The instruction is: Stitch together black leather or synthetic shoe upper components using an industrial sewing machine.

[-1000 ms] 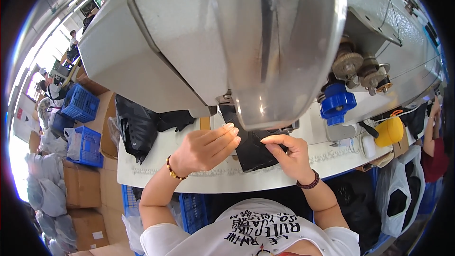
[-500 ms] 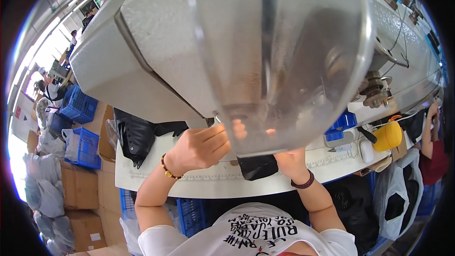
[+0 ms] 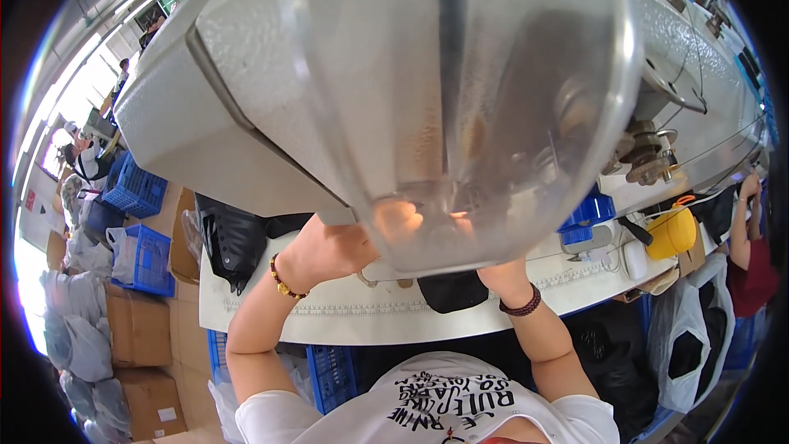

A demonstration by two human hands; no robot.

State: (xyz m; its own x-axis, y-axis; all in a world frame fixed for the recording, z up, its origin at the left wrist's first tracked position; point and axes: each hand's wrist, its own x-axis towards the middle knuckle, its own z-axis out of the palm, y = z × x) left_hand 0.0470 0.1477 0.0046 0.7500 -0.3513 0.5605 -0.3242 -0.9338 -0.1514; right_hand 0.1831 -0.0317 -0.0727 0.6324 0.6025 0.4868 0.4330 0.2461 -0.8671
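Note:
A large grey sewing machine (image 3: 222, 123) fills the upper view, with a clear plastic guard (image 3: 509, 238) in front of its head. My left hand (image 3: 333, 248) is bent in under the machine head from the left. Its fingers reach behind the guard, where they look blurred and brightly lit. To the right, my right hand (image 3: 503, 276) lies at the guard's lower edge, its fingers hidden or smeared behind the plastic. Beside that hand, a black piece of material (image 3: 452, 293) sticks out toward me. Whether either hand grips it cannot be made out.
On the white table (image 3: 271, 316) a black perforated item (image 3: 223, 242) lies at left. At right are a blue bin (image 3: 588, 215), a white computer mouse (image 3: 634, 261) and a yellow container (image 3: 672, 233). Blue crates (image 3: 148, 259) and cartons (image 3: 140, 325) stand left; a co-worker's arm (image 3: 744, 230) shows far right.
My left hand has moved a little left and forward, its fingers deeper behind the guard. My right hand has hardly moved. The machine sits slightly further left in view.

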